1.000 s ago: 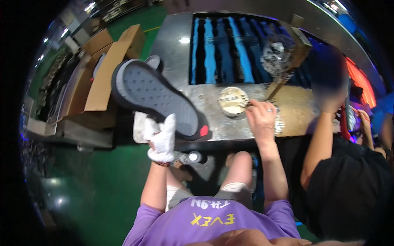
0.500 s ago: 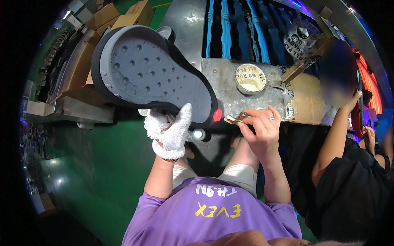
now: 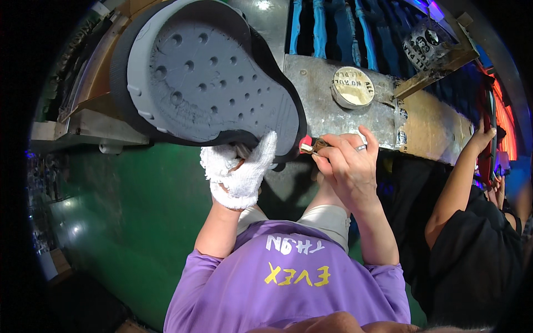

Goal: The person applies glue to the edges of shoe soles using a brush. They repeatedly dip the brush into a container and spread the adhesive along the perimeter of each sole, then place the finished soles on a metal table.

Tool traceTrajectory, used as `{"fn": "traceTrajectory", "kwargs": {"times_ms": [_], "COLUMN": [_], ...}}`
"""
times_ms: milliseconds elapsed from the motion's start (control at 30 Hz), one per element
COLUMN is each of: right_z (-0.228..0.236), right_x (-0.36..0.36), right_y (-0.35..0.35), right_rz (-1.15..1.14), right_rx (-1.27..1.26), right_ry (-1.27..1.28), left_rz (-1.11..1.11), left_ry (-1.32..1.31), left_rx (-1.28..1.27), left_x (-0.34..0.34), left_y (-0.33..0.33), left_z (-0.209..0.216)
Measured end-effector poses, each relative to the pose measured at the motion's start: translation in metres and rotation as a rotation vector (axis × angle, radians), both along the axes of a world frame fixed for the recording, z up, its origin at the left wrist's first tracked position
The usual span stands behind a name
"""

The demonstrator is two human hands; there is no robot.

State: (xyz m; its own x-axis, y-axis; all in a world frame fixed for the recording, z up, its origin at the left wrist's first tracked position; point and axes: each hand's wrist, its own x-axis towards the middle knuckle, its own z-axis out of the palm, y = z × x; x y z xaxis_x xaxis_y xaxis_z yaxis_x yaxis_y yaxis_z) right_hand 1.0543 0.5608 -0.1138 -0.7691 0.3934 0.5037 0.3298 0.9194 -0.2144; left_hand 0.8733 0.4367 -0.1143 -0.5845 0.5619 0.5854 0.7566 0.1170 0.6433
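My left hand (image 3: 239,172), in a white knit glove, grips a large shoe sole (image 3: 222,83) with its thumb on the face and its fingers underneath. The sole is grey and dotted with round dimples, has a black rim, and is held up with its wide end to the left. A red tab (image 3: 305,144) sits at its narrow right end. Pinched in the bare fingers of my right hand (image 3: 347,164) is a small brass-coloured metal piece (image 3: 318,145). Its pale tip is at the red tab; whether it touches cannot be told.
A round tub (image 3: 353,87) wrapped in printed tape stands on the metal bench (image 3: 316,111) ahead. Blue strips (image 3: 319,33) lie beyond it. A wooden bar (image 3: 427,80) crosses at the right. Another person's arm (image 3: 452,177) reaches in there. Metal shelving (image 3: 100,130) stands at the left.
The sole has come closer, looking larger and higher in view. My right hand has moved slightly up and left relative to it, bringing the metal piece from a gap to the red tab.
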Motion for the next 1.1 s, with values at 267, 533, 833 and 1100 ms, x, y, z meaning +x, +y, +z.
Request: {"fn": "traceTrajectory", "kwargs": {"times_ms": [267,533,833,1100], "right_z": [0.004,0.001,0.001,0.003], "right_x": [-0.001,-0.003,-0.001,-0.002], "right_y": [-0.005,-0.004,0.002,0.0], "right_rz": [0.013,-0.012,-0.064,-0.002], "right_rx": [-0.01,0.073,0.109,0.073], "right_ry": [-0.116,-0.097,-0.03,-0.021], "left_rz": [0.026,0.01,0.041,0.008], "left_ry": [-0.014,-0.041,-0.016,-0.102], "left_rx": [-0.05,-0.022,-0.021,0.071], "left_x": [0.005,0.003,0.0,0.006], "left_y": [-0.01,-0.019,-0.023,-0.021], "left_z": [0.002,-0.005,-0.005,0.001]}}
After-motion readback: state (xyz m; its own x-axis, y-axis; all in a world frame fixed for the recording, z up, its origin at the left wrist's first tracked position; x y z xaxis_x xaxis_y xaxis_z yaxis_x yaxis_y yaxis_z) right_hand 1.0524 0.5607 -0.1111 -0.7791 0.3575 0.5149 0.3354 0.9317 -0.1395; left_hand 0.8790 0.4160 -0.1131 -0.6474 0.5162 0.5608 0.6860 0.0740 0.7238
